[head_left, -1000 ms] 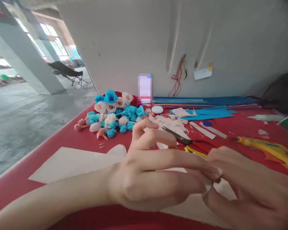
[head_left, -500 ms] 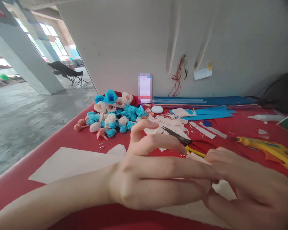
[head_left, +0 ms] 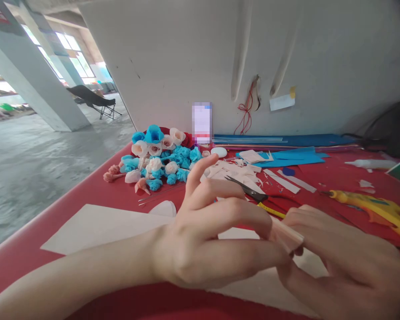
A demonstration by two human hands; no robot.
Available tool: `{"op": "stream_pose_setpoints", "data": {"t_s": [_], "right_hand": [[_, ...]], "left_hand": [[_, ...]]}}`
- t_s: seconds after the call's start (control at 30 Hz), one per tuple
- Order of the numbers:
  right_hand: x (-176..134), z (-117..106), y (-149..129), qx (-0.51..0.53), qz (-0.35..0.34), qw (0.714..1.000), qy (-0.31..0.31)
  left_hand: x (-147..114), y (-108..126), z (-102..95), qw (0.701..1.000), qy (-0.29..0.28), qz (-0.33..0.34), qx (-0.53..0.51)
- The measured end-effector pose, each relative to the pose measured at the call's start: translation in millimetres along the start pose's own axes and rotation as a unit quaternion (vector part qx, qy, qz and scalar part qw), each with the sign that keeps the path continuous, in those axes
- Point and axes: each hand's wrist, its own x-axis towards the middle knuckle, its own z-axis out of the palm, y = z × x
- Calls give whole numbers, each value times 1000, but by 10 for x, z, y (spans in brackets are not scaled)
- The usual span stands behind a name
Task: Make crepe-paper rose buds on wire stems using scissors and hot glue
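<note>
A pale peach piece of paper [head_left: 289,234], with a folded or rolled upper edge, is between my two hands. My left hand [head_left: 216,235] reaches in from the left and pinches it with thumb and index finger, the little finger raised. My right hand [head_left: 346,262] is closed on its right end; those fingertips are partly hidden. Beneath the hands lies a larger pale sheet [head_left: 256,291] on the red tabletop [head_left: 120,302]. Just beyond them are black-bladed scissors [head_left: 250,189] and a yellow tape measure [head_left: 270,210].
Blue, white and pink paper flowers [head_left: 163,155] are heaped at the back left. Paper scraps [head_left: 233,171] lie mid-table. A yellow glue gun [head_left: 370,206] rests at right, below a white-tipped tube [head_left: 370,164]. A phone [head_left: 202,122] leans on the back panel. A pale sheet [head_left: 96,229] lies left.
My left hand's fingers have curled back and its index finger has shifted left, so more of the peach paper shows. My right hand has stayed nearly in place.
</note>
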Motion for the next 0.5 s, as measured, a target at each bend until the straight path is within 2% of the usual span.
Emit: {"op": "stream_pose_setpoints", "data": {"t_s": [0.23,0.5], "right_hand": [[11,-10,15,5,-8,1000,-7],[-2,-12,2,13,12,1000,3]], "left_hand": [[-85,7,25,1000,23,8,-19],[6,-16,-32,999,-29,-18,3]]}}
